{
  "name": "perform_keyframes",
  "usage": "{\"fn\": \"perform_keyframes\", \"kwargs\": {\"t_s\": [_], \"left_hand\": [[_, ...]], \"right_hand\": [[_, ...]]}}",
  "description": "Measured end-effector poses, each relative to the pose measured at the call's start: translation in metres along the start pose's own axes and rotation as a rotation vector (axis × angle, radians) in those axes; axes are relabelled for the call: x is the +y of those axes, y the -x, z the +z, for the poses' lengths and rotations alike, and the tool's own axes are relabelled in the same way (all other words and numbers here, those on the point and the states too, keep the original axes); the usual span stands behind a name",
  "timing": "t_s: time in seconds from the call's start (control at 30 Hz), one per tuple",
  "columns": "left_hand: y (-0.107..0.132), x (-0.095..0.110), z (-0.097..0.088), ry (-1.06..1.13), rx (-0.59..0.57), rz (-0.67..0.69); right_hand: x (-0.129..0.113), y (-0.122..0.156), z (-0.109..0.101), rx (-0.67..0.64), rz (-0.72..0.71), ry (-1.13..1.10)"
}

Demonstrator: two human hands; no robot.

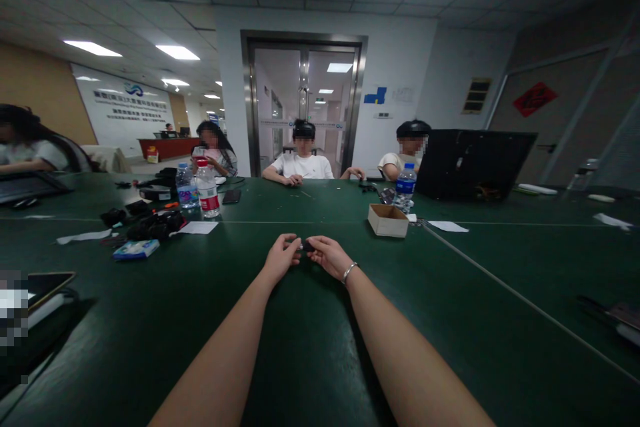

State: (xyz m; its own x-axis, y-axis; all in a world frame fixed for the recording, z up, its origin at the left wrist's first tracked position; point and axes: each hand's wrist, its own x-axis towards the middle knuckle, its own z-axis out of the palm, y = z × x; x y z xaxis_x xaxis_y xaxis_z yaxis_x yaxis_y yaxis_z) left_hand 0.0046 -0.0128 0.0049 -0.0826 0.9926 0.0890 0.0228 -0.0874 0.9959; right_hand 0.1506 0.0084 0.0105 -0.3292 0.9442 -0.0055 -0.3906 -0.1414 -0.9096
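My right hand (329, 257), with a silver bracelet on its wrist, pinches a small black object (307, 247) between thumb and fingers. Opposite it, my left hand (281, 259) has its thumb and fingertips pressed together at the object's left end, where a small pale bit shows. The piece is too small and blurred to name, and whether my left fingers hold a separate part cannot be made out. Both hands are over the dark green table (310, 320), fingertips nearly meeting.
A small open cardboard box (389, 221) stands beyond my right hand, near a water bottle (405, 185) and a large black monitor (473, 163). Leftward are two bottles, a blue-and-white packet (136, 249) and black gear (155, 223). Several people sit around the table.
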Motion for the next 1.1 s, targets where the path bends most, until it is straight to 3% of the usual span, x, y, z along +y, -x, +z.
{"fn": "perform_keyframes", "kwargs": {"t_s": [0.23, 0.47, 0.67, 0.83, 1.1], "left_hand": [[0.0039, 0.003, -0.0037, 0.051, -0.08, 0.07], [0.0024, 0.0042, -0.0018, 0.131, -0.017, -0.06], [0.0045, 0.0026, -0.0059, 0.143, -0.099, 0.087], [0.0055, 0.0041, -0.0063, 0.205, -0.064, 0.01], [0.0021, 0.0019, -0.0008, 0.012, -0.071, 0.011]], "right_hand": [[0.0019, -0.002, -0.0032, -0.005, -0.005, -0.021], [0.0016, -0.0012, -0.0021, -0.01, -0.011, -0.022], [0.0004, 0.0004, -0.0015, -0.039, -0.014, -0.029], [0.0, 0.0001, -0.0019, -0.026, -0.004, -0.029], [-0.0007, 0.002, -0.001, -0.073, -0.007, -0.011]]}}
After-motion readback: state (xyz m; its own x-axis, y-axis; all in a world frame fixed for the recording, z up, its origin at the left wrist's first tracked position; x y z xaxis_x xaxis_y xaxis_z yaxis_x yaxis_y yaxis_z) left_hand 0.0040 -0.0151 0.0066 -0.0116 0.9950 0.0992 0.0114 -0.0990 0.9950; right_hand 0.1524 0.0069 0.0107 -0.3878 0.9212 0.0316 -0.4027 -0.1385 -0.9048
